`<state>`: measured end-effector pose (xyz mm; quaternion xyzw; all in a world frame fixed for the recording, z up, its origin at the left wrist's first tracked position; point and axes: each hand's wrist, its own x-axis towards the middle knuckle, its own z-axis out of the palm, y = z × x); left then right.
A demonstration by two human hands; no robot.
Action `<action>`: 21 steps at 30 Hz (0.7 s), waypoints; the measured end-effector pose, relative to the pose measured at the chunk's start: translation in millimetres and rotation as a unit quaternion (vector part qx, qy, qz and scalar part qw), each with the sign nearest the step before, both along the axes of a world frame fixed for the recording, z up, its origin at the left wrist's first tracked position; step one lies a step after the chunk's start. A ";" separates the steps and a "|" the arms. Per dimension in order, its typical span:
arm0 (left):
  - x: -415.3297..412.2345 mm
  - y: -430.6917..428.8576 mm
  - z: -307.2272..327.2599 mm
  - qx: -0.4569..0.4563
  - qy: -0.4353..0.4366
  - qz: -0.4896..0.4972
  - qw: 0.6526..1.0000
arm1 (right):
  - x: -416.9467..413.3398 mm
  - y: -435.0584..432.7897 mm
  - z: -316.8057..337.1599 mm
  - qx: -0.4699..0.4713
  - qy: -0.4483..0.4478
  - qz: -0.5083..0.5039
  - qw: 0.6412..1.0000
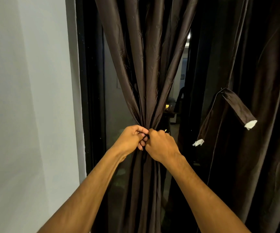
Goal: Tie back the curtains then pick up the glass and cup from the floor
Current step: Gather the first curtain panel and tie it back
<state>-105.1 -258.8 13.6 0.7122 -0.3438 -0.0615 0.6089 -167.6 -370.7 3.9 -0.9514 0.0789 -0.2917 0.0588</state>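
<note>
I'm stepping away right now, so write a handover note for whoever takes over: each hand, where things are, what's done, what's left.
Left hand: fingers curled, gripping the gathered glossy dark brown curtain at its waist.
Right hand: grips the same bunch, touching the left hand.
The second dark brown curtain hangs loose at right, a brown fabric strap with white frayed ends dangling on it.
Done: first curtain gathered; any tie is hidden by the hands.
Left: secure it, tie back the second curtain, then pick up the glass and cup, neither in view.
</note>
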 end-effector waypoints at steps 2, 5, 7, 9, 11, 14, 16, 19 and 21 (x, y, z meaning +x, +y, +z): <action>0.1 0.0 -1.7 0.024 -0.036 0.013 0.999 | -0.2 2.4 1.1 -0.004 0.009 -0.008 1.000; 1.0 1.8 -7.2 0.041 -0.064 0.005 0.997 | -0.4 4.7 2.8 -0.009 0.023 -0.014 1.000; 2.2 0.8 -11.1 0.051 -0.094 0.020 0.994 | -1.0 5.3 3.6 -0.010 0.031 -0.015 0.999; 6.2 -1.5 -13.6 0.054 -0.143 0.068 0.986 | -1.9 3.1 4.5 -0.004 0.033 -0.004 0.999; 8.6 -2.5 -13.2 0.043 -0.174 0.111 0.978 | -3.9 -0.4 3.6 0.001 0.024 0.022 0.999; 13.5 -1.8 -13.9 0.007 -0.124 0.106 0.986 | -9.0 -3.9 -3.4 0.024 -0.022 0.070 0.997; 14.1 -2.2 -13.8 -0.010 -0.080 0.089 0.993 | -10.8 -5.6 -10.3 0.053 -0.071 0.074 0.993; 13.5 -5.2 -13.3 -0.022 -0.059 0.075 0.995 | -9.2 -10.4 -16.2 0.105 -0.144 0.049 0.983; 14.3 -5.1 -13.4 -0.040 -0.038 0.053 0.997 | -8.4 -14.4 -15.6 0.142 -0.172 0.037 0.974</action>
